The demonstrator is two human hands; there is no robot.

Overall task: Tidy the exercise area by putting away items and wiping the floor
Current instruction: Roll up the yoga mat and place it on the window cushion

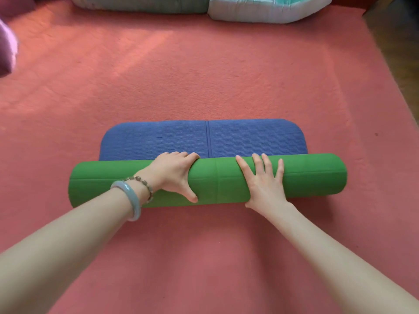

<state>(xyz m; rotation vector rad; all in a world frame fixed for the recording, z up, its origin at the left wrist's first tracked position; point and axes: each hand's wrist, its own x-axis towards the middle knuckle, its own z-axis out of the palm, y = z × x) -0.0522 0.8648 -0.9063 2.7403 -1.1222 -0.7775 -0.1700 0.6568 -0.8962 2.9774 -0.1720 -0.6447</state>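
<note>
Centre frame, the left hand (pixel 172 175) cups the mat roll (pixel 215 177), the right hand (pixel 265 186) presses flat; uneven pushing could skew it.

Home living room: pink carpet (pixel 204 64), floor cushions (pixel 260 7), wood floor (pixel 394 41).

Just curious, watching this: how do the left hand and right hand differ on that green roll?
The left hand curls over the rolled yoga mat, thumb on its near side; the right hand lies flat with straight, spread fingers. The left wrist wears a bangle and a beaded bracelet; the right wrist is bare. Both rest on the green roll near its middle.
</note>
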